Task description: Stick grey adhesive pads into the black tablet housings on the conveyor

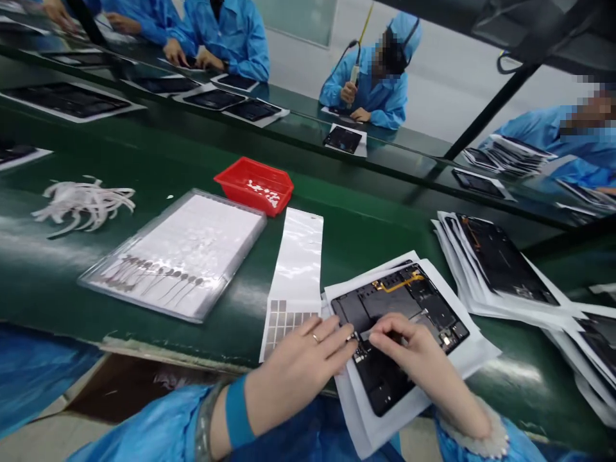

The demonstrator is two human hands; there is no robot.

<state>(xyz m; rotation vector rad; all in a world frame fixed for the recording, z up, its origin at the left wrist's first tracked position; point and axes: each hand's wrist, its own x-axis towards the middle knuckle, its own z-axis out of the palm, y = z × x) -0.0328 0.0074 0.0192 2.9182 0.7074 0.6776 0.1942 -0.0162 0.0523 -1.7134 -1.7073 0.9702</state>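
Note:
An opened tablet (385, 308), its black inside with boards and an orange flex cable (402, 282) showing, lies on white sheets (356, 410) in front of me. My left hand (301, 369) has its fingers stretched out, the tips resting at the tablet's left edge; its thumb is hidden. Over the middle of the tablet, my right hand (416, 350) is closed in a pinch, with a small grey patch (366, 335) at its fingertips. Left of the tablet, partly under my left hand, is a sheet of grey square stickers (283, 321) with a white backing strip (299, 250).
A red bin (250, 183) with white scraps stands behind a clear-edged board (192, 224) bearing small dark-tailed parts. White strips (86, 202) lie in a heap at left. Stacked tablets (505, 260) stand right. Across a raised shelf, co-workers in blue (370, 83) handle tablets.

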